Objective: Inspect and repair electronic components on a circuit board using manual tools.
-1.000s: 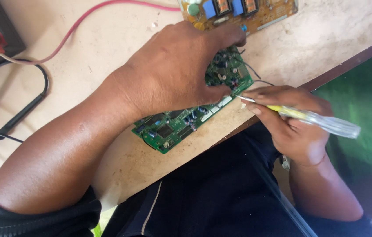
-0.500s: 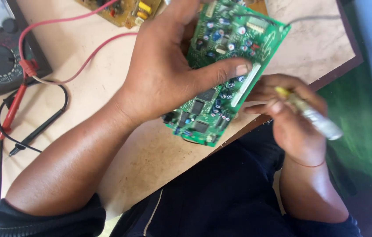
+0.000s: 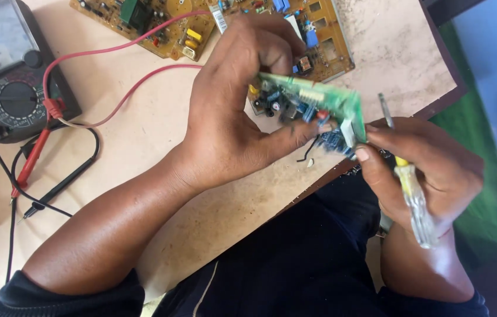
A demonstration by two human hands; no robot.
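Gripped edge-on in the left hand (image 3: 231, 111), the green circuit board (image 3: 319, 103) hovers above a scuffed beige tabletop (image 3: 142, 147); the right hand (image 3: 424, 170) pinches its corner while clasping a yellow-handled screwdriver (image 3: 410, 188). Analog multimeter (image 3: 7, 70), red and black leads (image 3: 54, 170) and tan boards (image 3: 166, 26) lie behind.

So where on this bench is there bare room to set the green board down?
Bare top lies below the left hand, between the probe leads and the table edge, and right of the yellow board. It is crowded upper left: the meter and its leads.
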